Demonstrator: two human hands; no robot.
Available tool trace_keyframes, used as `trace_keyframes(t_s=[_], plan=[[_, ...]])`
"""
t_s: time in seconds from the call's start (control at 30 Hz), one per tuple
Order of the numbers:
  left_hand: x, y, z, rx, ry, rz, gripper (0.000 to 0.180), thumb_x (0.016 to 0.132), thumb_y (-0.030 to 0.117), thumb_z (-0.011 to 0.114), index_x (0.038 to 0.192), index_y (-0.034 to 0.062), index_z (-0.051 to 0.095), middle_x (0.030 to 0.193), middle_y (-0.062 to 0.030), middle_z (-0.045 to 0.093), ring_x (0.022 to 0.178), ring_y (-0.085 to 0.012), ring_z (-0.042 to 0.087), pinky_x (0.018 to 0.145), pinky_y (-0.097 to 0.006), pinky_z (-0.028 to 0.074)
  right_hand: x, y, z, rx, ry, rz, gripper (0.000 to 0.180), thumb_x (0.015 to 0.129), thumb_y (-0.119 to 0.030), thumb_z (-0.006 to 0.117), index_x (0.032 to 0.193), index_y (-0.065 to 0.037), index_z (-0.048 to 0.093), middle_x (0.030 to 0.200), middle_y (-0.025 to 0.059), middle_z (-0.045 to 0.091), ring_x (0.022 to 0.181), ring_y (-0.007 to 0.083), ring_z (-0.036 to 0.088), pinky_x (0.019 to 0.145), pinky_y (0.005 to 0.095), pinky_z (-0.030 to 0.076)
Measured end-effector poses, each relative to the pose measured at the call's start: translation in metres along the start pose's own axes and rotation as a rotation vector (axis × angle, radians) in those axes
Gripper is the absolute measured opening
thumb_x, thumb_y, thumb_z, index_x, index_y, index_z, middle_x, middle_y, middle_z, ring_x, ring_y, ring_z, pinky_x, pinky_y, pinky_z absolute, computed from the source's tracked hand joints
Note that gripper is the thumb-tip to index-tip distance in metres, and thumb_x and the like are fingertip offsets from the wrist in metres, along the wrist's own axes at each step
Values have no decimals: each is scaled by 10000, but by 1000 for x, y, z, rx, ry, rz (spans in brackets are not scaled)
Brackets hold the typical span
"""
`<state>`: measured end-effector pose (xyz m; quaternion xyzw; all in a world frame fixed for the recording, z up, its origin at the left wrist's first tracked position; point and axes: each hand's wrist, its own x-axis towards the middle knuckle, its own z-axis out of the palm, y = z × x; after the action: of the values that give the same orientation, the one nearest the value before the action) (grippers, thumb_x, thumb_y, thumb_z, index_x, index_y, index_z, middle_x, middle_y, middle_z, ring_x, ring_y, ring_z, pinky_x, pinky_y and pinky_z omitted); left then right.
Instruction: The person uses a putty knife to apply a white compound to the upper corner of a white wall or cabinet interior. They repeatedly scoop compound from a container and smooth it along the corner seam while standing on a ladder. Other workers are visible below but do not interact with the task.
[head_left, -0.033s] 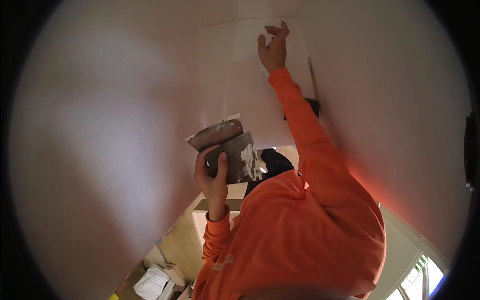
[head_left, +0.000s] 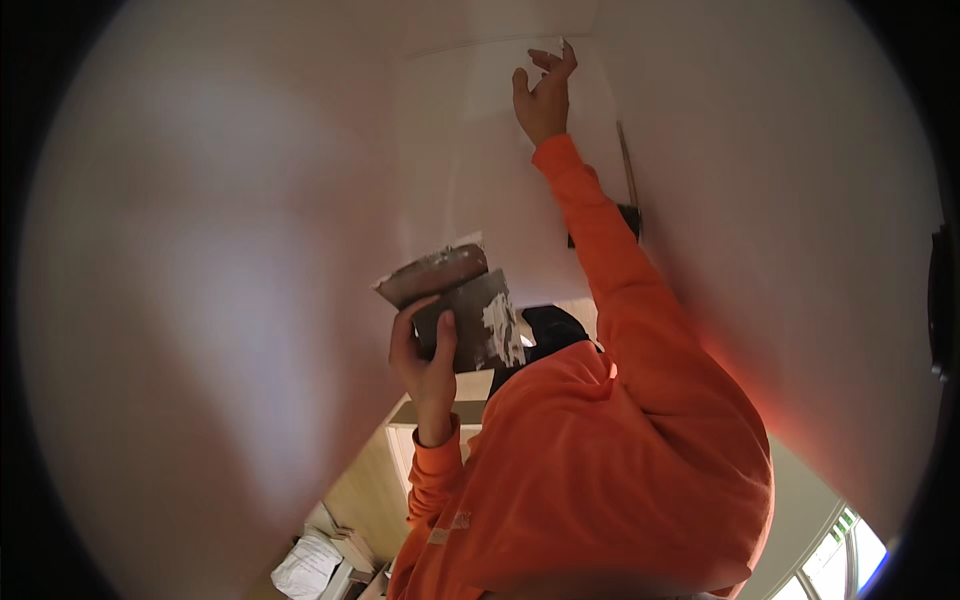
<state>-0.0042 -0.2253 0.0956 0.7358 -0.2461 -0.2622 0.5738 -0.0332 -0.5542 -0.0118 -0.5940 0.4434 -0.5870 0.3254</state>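
In my left hand (head_left: 428,365) I hold two broad putty knives, with my thumb pressed over the nearer one. The nearer putty knife (head_left: 462,325) has a dark square blade with white filler smeared along its right side. Behind it, the farther putty knife (head_left: 435,275) shows a brownish blade with filler along its far edge. Their handles are hidden. My right arm reaches far up, and my right hand (head_left: 544,98) is open with bent, parted fingers. White filler sits on a fingertip close to the white wall surface (head_left: 480,150); whether it touches is unclear.
Pale walls rise close on the left (head_left: 200,250) and right (head_left: 780,200). A dark object (head_left: 630,218) with a thin upright strip stands behind my right forearm. A white bag (head_left: 308,567) lies lower left among boxes. A bright window (head_left: 835,560) shows lower right.
My right hand has shifted very slightly to the left. The putty knives sit a touch lower in my left hand's grip, which is unchanged.
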Motion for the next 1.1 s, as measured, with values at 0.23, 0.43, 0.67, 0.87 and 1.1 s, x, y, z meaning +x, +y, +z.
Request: trace_keyframes(t_s=[0.23,0.43,0.67,0.87,1.1], plan=[[5,-4,36,-20,47,-9,215,882,65,666,1073,-7,600,995,-58,591,899,-121,551,799,-251,457,2,46,-6,-180,-251,-113,747,835,-87,586,1427,51,152,1249,202,549,1155,352,503,998,436,399],[7,5,43,103,21,95,199,887,39,648,1069,-19,593,990,-62,587,891,-126,556,793,-247,457,10,53,-4,-332,17,17,785,846,-99,551,1458,64,86,1343,238,488,1201,348,481,1077,465,292],[15,9,35,15,-37,-26,209,873,26,660,1071,-7,603,1030,-57,587,927,-129,552,820,-256,457,49,60,-42,-539,116,-117,811,836,-94,564,1454,86,71,1351,251,480,1191,350,494,1075,442,297],[7,3,28,24,-28,40,209,875,34,662,1072,-1,603,1039,-58,590,944,-134,554,839,-260,455,55,57,-66,-687,-34,-71,869,841,-75,567,1460,63,-27,1274,214,556,1056,334,595,949,397,452],[1,-3,24,42,22,12,206,878,50,656,1069,-5,602,1021,-67,598,921,-142,576,819,-262,470,-50,-10,-78,424,78,181,782,891,19,448,1466,-119,-62,1182,197,586,938,258,631,829,355,509]])
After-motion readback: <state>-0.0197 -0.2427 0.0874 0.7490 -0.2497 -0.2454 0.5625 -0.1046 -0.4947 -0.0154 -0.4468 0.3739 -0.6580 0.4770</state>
